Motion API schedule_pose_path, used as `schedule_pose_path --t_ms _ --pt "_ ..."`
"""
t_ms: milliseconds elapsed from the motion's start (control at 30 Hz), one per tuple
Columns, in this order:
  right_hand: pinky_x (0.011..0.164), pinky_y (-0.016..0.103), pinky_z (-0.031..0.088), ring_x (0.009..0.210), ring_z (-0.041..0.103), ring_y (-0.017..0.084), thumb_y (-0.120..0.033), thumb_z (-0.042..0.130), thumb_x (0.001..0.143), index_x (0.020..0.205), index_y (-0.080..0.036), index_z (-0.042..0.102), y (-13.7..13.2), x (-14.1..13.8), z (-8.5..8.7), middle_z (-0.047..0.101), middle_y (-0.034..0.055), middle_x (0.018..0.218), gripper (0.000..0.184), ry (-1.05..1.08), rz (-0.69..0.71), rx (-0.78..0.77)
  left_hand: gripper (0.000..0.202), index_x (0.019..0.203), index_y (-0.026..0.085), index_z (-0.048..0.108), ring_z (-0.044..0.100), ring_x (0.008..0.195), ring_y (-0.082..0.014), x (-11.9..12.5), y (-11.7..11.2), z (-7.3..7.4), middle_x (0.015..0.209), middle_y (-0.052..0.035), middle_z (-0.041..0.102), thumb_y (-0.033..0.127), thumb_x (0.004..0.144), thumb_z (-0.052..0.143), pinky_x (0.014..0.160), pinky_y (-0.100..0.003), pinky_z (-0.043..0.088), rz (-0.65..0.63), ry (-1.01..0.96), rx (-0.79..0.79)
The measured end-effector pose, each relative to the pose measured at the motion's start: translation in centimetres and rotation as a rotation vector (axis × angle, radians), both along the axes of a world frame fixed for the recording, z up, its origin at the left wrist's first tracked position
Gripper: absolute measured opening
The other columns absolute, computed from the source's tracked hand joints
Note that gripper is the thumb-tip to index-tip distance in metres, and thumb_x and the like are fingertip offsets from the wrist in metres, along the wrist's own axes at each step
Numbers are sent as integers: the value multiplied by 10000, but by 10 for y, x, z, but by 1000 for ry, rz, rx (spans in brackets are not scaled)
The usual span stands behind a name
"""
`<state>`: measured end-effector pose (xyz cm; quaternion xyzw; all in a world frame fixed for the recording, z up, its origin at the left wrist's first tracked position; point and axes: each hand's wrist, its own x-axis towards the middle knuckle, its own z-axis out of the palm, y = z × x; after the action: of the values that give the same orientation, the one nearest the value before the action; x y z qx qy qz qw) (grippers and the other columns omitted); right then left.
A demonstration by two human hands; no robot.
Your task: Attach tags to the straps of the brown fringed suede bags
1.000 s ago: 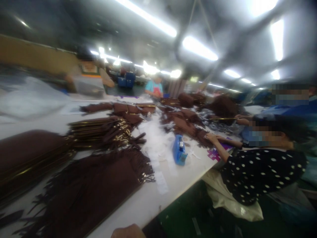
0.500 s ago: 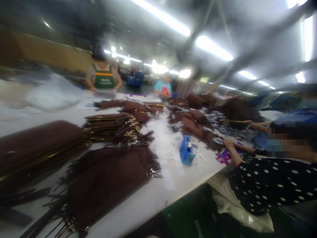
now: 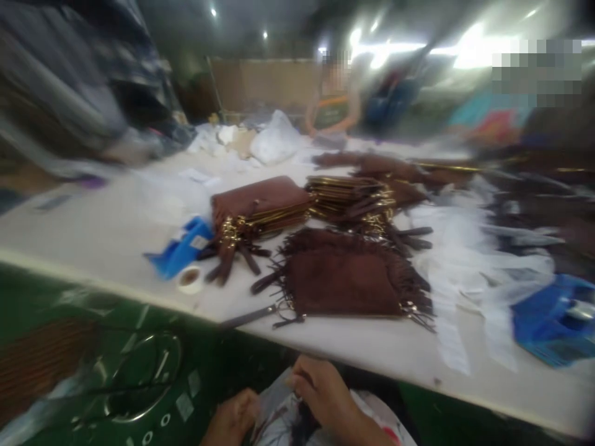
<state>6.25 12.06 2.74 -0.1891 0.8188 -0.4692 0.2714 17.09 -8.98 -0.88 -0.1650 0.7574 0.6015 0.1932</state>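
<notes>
Step in hand: a pale wrapper (image 3: 279, 424) with dark marks is being handled in the lap, below the table (image 3: 106, 229) edge; it is too blurred for its kind to be told.
Right hand (image 3: 320, 389): the fingers are curled down and pinched on the top edge of the pale wrapper.
Left hand (image 3: 232, 416): laid against the wrapper's left side; it cannot be told whether a grip is made.
Nearest on the table: a fringed brown bag (image 3: 346, 282) is laid flat just beyond the edge, apart from both hands.
Behind it: a stack of brown bags (image 3: 260, 201) with gold trim is set beside a second stack (image 3: 348, 195).
Left of the stacks: a blue tape dispenser (image 3: 179, 254) and a tape roll (image 3: 189, 279) are seen close together.
Far side: a person in a green apron (image 3: 332, 108) is standing at the table.
Next move, as judged: the wrapper's edge needs to be held firmly by both hands, and the table edge has to be cleared before the fringed bag can be reached.
</notes>
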Motion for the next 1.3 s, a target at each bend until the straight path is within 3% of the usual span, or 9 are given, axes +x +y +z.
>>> schedule_pose_path --t_ms 133,200,300,500,633,800,967,1133,1300 --pt "581 208 338 649 590 112 -249 531 879 763 -177 624 -6 4 5 662 -21 688 166 -7 72 0 490 1151 180 615 590 1101 -268 -20 10 4 1166 -107 664 502 786 671 971 -374 416 75 84 164" --pt "589 212 333 659 589 116 -233 532 877 762 -180 624 -7 2 5 662 -22 697 157 30 85 13 454 1092 167 629 612 1029 -255 -33 18 5 1094 -105 684 457 756 722 898 -350 442 83 97 305" --pt "589 221 321 650 576 121 -223 538 873 754 -186 620 -9 -5 3 655 -28 686 149 88 67 66 423 791 138 603 576 674 -161 -47 25 -2 725 -28 649 494 660 791 619 -258 394 143 75 432" --pt "599 235 338 654 583 141 -341 515 924 770 -209 593 -20 -30 0 644 -30 680 217 189 34 164 500 665 153 514 398 532 -97 -47 15 -17 567 34 500 554 592 803 520 -243 242 291 56 287" --pt "695 252 399 795 610 163 -185 445 947 995 -206 600 -32 -48 -13 643 30 916 163 535 16 247 417 654 139 557 424 570 -118 -39 6 -14 579 17 523 514 682 737 556 -259 285 350 76 120" --pt "663 264 420 786 609 178 -21 499 860 1226 -218 545 -41 -54 -34 615 59 1000 418 816 184 450 329 660 147 560 444 612 -141 -39 4 -12 604 12 512 444 759 659 588 -276 312 341 100 37" --pt "636 238 410 773 600 154 -112 557 877 966 -240 607 -34 -53 -34 593 24 954 164 712 212 403 312 702 154 577 466 654 -158 -48 2 -9 644 17 513 451 784 624 625 -277 330 249 108 -37" --pt "669 222 432 810 590 149 -102 530 878 906 -237 593 -20 -54 -24 584 24 989 152 613 265 372 303 688 160 550 445 660 -155 -56 9 -7 647 21 489 439 787 618 635 -278 324 240 113 -4" --pt "873 272 463 1108 558 198 -23 476 854 1132 -246 557 -10 -63 -20 486 96 1343 365 608 375 313 259 702 155 557 462 686 -163 -61 21 -12 676 7 514 393 773 630 647 -283 334 254 105 89"
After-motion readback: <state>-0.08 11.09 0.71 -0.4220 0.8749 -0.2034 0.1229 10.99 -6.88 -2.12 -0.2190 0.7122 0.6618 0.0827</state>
